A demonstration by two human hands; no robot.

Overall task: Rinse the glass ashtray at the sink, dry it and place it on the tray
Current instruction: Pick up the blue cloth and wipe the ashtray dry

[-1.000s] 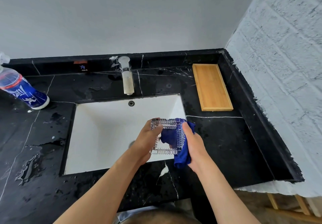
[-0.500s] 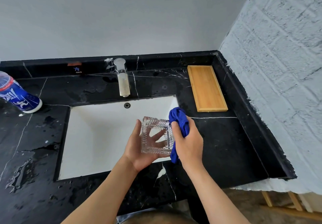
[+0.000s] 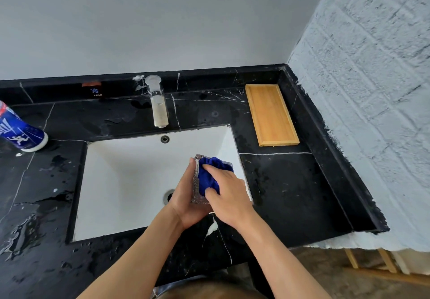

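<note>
The ashtray (image 3: 197, 188) is cradled over the sink (image 3: 130, 182) in the left hand (image 3: 186, 202); a cloth (image 3: 210, 174) is pressed inside by the right hand (image 3: 229, 195). Corners should be wiped firmly, grip kept secure.

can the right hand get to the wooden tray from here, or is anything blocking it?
Probably yes. The wooden tray lies bare on the counter, forward and right of the right hand, with only open black countertop between. The hand is occupied, though: it presses the blue cloth into the glass ashtray.
</note>
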